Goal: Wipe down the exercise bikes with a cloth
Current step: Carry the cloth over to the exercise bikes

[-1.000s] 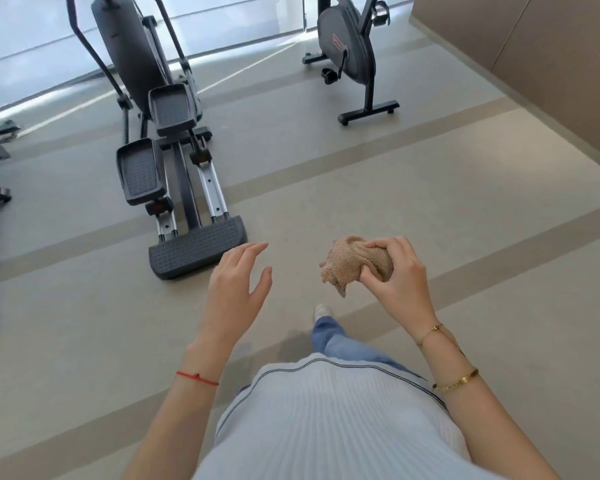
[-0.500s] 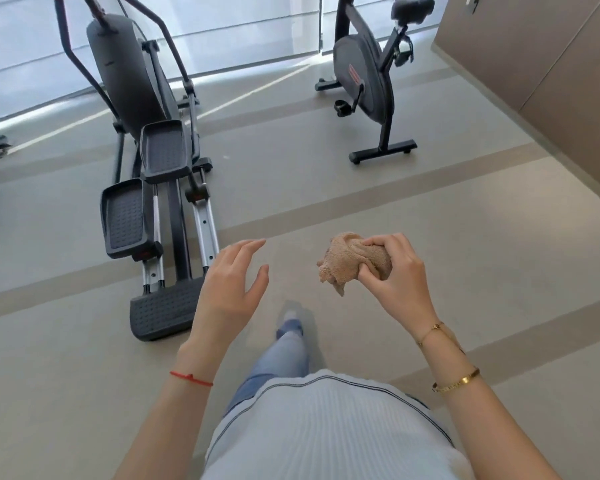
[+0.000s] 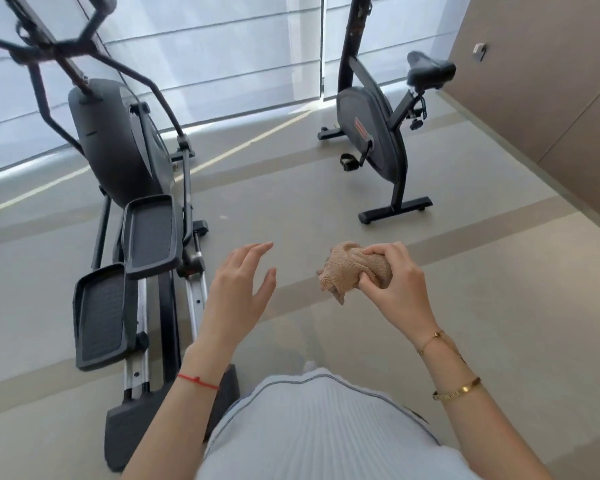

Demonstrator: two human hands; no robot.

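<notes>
The right hand (image 3: 400, 289) grips a bunched tan terry cloth (image 3: 352, 270), fingers and thumb curled round its right part, while the loose rest of the cloth sticks out to the left and hangs down a little in a point. The cloth is held in the air in front of the person's body, above the floor (image 3: 482, 289), touching neither machine. The left hand (image 3: 238, 289) is raised just to the left of it, holding nothing, with the fingers straight and together and the thumb spread apart from them; a gap of floor shows between its thumb and the cloth. A red string (image 3: 198, 381) circles the left wrist, and two gold bracelets (image 3: 456, 389) sit on the right forearm. On the left, near the left arm, stands a dark elliptical trainer (image 3: 118, 147) with two foot plates (image 3: 151, 232), its rear base partly behind the left forearm. Farther off on the right stands an upright exercise bike (image 3: 371, 133) with a black saddle (image 3: 430, 72), well apart from the cloth. Pale window blinds (image 3: 222, 53) line the far side, and a brown panelled wall (image 3: 551, 81) runs along the right.
</notes>
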